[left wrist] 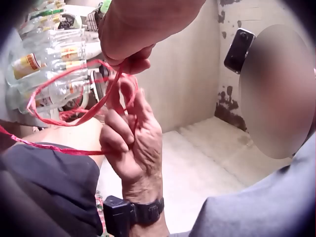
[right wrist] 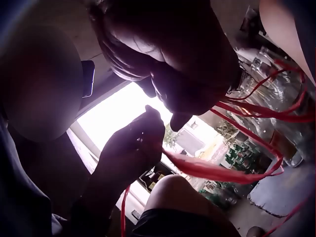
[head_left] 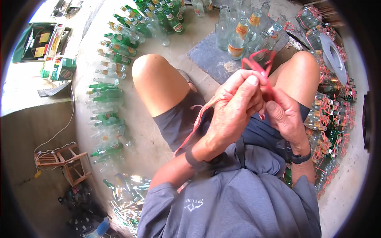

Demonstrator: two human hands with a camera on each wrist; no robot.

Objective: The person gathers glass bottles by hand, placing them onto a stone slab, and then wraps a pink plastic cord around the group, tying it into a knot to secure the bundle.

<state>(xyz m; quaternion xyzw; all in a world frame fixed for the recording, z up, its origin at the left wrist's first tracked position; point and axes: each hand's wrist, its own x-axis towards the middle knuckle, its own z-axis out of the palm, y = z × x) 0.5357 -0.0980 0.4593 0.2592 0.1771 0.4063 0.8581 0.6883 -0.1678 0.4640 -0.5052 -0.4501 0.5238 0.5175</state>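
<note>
Red plastic twine (head_left: 260, 59) rises in loops above both hands, in front of the person's lap. My left hand (head_left: 234, 109) pinches the twine between thumb and forefinger, and a strand trails from it down along the forearm. Close beside it, my right hand (head_left: 284, 115) has its fingers curled round more of the twine. In the left wrist view, a large loop of twine (left wrist: 64, 122) hangs from the left fingers, while the right hand (left wrist: 131, 136) grips strands below. A wide flattened band of twine (right wrist: 212, 169) leaves the left fingertips in the right wrist view.
Several clear bottles (head_left: 242, 35) with orange labels stand on a grey slab (head_left: 210, 55) ahead. Rows of green and clear bottles (head_left: 107, 95) line the left. Bundles of bottles tied with red twine (head_left: 325, 115) lie at the right. A wooden stool (head_left: 65, 160) is at far left.
</note>
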